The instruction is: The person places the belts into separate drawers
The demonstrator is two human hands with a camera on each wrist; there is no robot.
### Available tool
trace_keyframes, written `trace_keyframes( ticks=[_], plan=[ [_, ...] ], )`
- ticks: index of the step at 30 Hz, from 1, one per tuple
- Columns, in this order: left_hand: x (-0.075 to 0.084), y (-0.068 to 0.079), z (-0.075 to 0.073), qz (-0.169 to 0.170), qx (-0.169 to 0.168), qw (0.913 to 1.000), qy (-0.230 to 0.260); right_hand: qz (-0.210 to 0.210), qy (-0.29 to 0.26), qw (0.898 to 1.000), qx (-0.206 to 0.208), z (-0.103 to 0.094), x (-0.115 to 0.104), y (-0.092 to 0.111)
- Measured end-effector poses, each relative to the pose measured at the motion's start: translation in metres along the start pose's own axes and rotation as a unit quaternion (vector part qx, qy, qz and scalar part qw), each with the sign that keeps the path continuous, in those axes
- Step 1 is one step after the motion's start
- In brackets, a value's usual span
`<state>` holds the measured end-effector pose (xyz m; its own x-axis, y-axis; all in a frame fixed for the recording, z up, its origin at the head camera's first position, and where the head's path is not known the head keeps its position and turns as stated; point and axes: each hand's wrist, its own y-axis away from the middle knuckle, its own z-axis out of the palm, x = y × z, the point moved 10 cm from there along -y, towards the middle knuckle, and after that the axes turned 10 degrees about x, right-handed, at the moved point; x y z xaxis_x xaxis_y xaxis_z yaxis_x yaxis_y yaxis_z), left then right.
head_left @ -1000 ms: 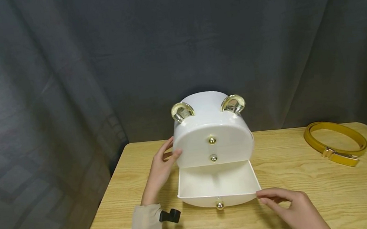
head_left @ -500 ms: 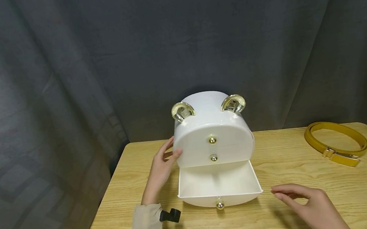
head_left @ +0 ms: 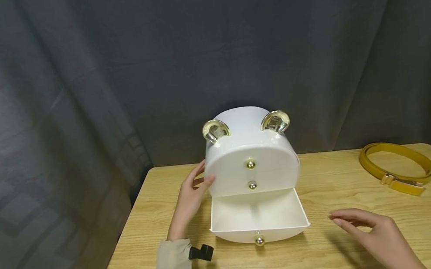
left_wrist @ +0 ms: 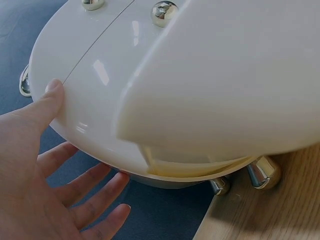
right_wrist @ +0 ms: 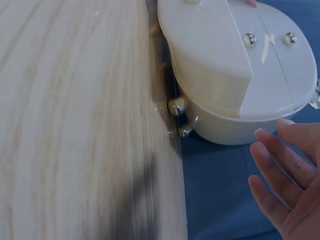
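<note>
A white storage box (head_left: 249,142) with gold bear ears stands on the table, its rounded front bearing gold ball knobs. Its bottom drawer (head_left: 258,211) is pulled out, and nothing lies inside it. My left hand (head_left: 188,198) rests against the box's left side; in the left wrist view the thumb (left_wrist: 47,100) lies on the front face, with the other fingers spread along the side. Right of the drawer, my right hand (head_left: 375,231) hovers apart from it, holding nothing, thumb and index tips close together. In the right wrist view its fingers (right_wrist: 280,185) look relaxed.
A coiled yellow belt (head_left: 402,189) with a gold buckle lies at the right rear of the wooden table (head_left: 139,230). Dark curtains (head_left: 230,54) hang behind and to the left. A small black clip-like piece (head_left: 201,253) sits at my left wrist.
My right hand has let go of the drawer's right front corner and moved away to the right. The drawer stays pulled out, and the left hand keeps its place on the box.
</note>
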<state>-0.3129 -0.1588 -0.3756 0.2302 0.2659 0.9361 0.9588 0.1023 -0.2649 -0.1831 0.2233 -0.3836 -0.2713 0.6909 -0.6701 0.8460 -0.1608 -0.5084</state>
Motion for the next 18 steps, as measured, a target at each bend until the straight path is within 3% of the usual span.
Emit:
trace_keyframes(
  ticks=[14, 18],
  plan=[
    [-0.003, -0.001, 0.001, -0.002, 0.004, 1.0, -0.002, 0.033, 0.033, 0.999, -0.008, -0.008, 0.033, -0.012],
    [-0.004, -0.002, 0.0, -0.003, 0.004, 1.0, -0.003, 0.037, 0.017, 0.999, -0.008, -0.013, 0.041, -0.018]
  ],
)
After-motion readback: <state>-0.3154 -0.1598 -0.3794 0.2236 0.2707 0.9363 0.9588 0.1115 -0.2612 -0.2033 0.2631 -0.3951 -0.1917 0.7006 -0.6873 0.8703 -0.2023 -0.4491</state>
